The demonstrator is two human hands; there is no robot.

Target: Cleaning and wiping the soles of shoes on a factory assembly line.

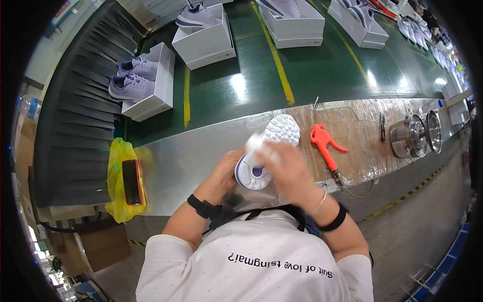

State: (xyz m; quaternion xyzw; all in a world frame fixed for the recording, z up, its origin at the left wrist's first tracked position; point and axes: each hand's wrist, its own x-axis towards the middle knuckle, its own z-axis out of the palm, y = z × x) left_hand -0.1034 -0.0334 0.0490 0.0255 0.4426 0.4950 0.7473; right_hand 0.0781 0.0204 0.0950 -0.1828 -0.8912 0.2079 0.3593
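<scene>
A sneaker [284, 129] is held in front of me with its white, patterned sole facing up; a patch of purple shows near the heel. My left hand [227, 168] grips it along its left side. Across the middle of the sole goes my right hand [289, 166], smeared by motion, with a white cloth or wad [257, 144] pinched in its fingers and pressed to the sole. Just right of that hand lies an orange air blow gun [324, 146] with its hose fitting toward me.
Beyond the metal-edged bench [176, 153], a green conveyor [246, 75] carries open white boxes [209, 48] with lilac sneakers [136, 83]. At left, a phone [132, 182] rests on a yellow plastic bag [116, 171]. Rightward are a metal pot [406, 137] and a slim dark tool [383, 127].
</scene>
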